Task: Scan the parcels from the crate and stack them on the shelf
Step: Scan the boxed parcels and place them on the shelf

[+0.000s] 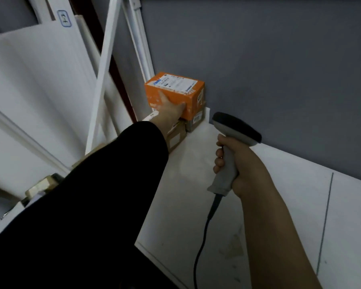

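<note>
The orange parcel [176, 85] sits in the far corner of the shelf [186, 195], right against the grey wall [258, 59], on top of two brown parcels [176, 139] that are mostly hidden beneath it. The left hand [171, 110] is on its near face, thumb spread upward, fingers down at the lower edge. Whether they curl round the box or only press it cannot be told. A black sleeve [92, 205] covers that arm and blocks the shelf's near left edge. Well apart on the right, the right hand [244, 170] is wrapped tight round the grey handle of the scanner [227, 161], dark head up near the wall, its cable [204, 226] running off the bottom edge. Blurred cardboard [44, 184] shows lower left.
</note>
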